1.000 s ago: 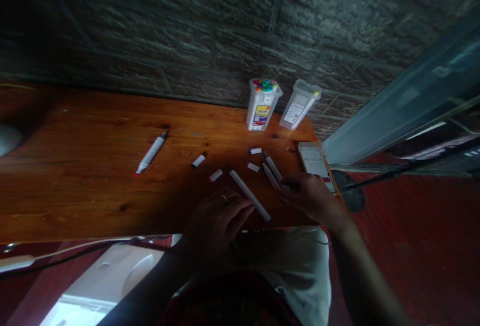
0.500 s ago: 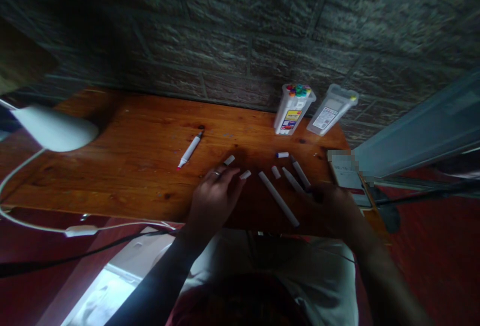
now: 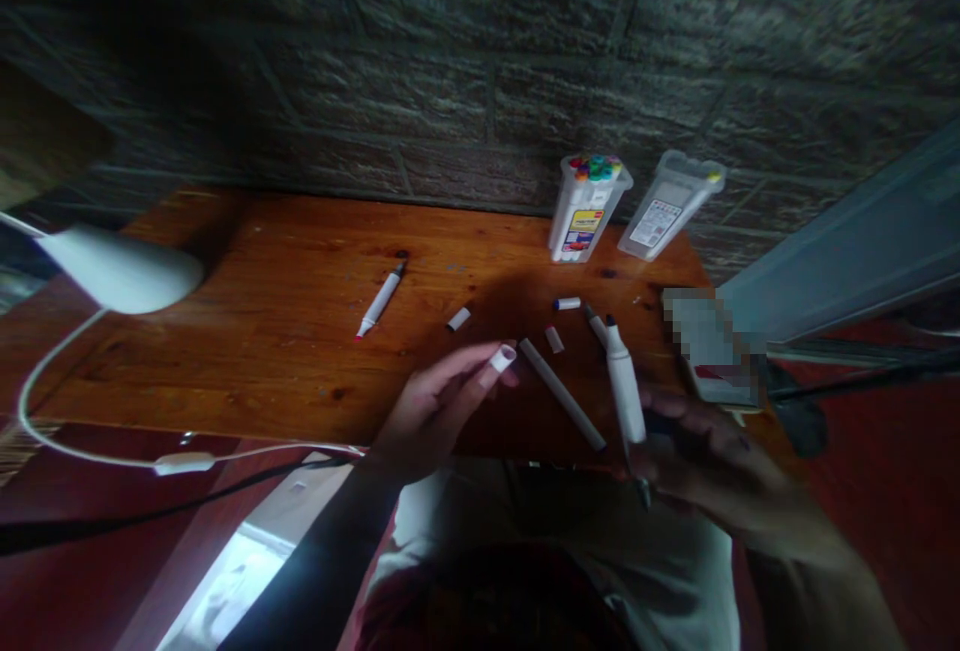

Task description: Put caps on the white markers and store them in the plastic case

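Observation:
Between thumb and fingers, my left hand [image 3: 442,401] pinches a small white marker cap [image 3: 503,358], its open end facing up and right. My right hand [image 3: 705,446] grips an uncapped white marker [image 3: 625,386] with a dark tip pointing away from me. Between the hands a long white marker [image 3: 562,394] lies aslant on the wooden table. Just beyond are a cap with a blue end [image 3: 568,304], a cap with a reddish end [image 3: 554,339] and another uncapped marker [image 3: 596,326], partly hidden. A dark-ended cap [image 3: 459,319] lies left of these.
An uncapped marker with a reddish tip [image 3: 381,299] lies on the table [image 3: 285,331]. Against the stone wall stand a clear case of colored markers [image 3: 589,211] and a nearly empty case [image 3: 670,206]. A white lamp [image 3: 135,271] with a cord is at left, a blurred-out box [image 3: 712,346] at right.
My right hand has lifted a marker off the table, turning its tip upward. My left hand has raised a cap and moved slightly right, leaving the dark-ended cap lying on the table.

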Demonstrator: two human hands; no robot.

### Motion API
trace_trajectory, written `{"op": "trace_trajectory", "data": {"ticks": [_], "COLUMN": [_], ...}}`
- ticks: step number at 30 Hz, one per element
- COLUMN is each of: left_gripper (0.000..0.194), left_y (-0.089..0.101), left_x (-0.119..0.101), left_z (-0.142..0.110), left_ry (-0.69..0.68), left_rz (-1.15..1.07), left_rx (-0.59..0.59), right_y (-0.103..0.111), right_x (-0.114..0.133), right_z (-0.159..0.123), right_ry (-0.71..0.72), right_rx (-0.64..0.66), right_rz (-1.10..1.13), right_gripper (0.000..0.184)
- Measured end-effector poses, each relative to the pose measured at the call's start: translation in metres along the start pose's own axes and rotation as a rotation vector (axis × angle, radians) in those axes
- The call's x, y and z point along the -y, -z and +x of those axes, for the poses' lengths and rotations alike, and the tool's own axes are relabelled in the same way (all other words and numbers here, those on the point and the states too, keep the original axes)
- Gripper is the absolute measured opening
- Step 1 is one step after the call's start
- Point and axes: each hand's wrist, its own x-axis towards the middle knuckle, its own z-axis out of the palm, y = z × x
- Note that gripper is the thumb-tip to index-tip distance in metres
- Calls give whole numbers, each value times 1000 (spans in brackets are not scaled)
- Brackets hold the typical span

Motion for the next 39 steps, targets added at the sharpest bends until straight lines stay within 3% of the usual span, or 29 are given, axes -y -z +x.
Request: {"op": "trace_trajectory", "data": {"ticks": [3, 9, 14, 19, 23, 28, 32, 36, 39], "left_gripper": [22, 14, 22, 29, 28, 36, 42, 41, 40], "left_y": [2, -4, -1, 1, 0, 2, 2, 3, 5], "left_x": [-7, -6, -3, -10, -14, -11, -9, -8, -6], "left_z": [-7, -16, -20, -12, -9, -11, -10, -8, -6], "left_ry": [-30, -67, -125, -311, -378, -324, -373, -426, -469], "left_rz": [-62, -35, 149, 339, 378, 382, 391, 401, 432], "left_rx": [-23, -104, 11, 74, 93, 80, 97, 91, 100], "right_y": [-13, -37, -34, -21, -19, -26, -27, -21, -20], "right_x": [2, -9, -5, -13, -14, -2, -12, -24, -20], "right_z": [-9, -16, -7, -6, -5, -6, -9, -10, -9], "right_ry": [-39, -80, -79, -175, -268, -201, -165, -126, -63], "right_rx": [150, 240, 341, 290, 331, 347, 303, 257, 152], "right_rz": [-76, -14, 44, 33, 87, 144, 137, -10, -207], "right_gripper": [47, 46, 43, 42, 40, 33, 38, 44, 49]}}
